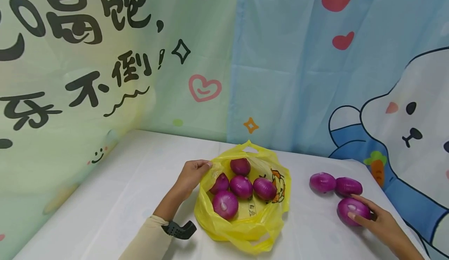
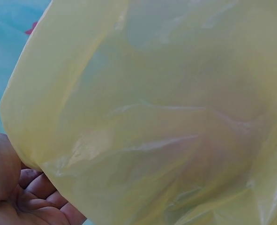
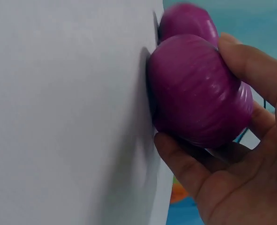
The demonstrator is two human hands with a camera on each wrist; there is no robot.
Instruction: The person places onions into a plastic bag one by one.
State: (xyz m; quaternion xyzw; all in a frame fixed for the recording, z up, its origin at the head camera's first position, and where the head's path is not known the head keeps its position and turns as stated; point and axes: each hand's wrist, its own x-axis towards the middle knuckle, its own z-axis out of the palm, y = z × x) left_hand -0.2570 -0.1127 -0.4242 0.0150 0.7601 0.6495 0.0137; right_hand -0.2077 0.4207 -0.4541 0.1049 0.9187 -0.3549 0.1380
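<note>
A yellow plastic bag [image 1: 242,232] lies with its mouth wide on the white table, several purple onions [image 1: 241,186] inside it. My left hand [image 1: 191,176] pinches the bag's left rim between thumb and fingers; in the left wrist view the thin film [image 2: 152,117] hides most of the scene. Off to the right, my right hand [image 1: 382,223] grips a purple onion [image 1: 352,211], thumb on one side and fingers on the other. That same onion [image 3: 199,91] sits against the table surface in the right wrist view. Just beyond it are two more onions, one rounder [image 1: 322,183] and one longer [image 1: 349,186].
The white table [image 1: 115,197] runs back to a printed curtain [image 1: 280,76] with hearts, lettering and a cartoon animal. A dark band [image 1: 179,230] is strapped round my left wrist. White tabletop lies between the bag and the loose onions.
</note>
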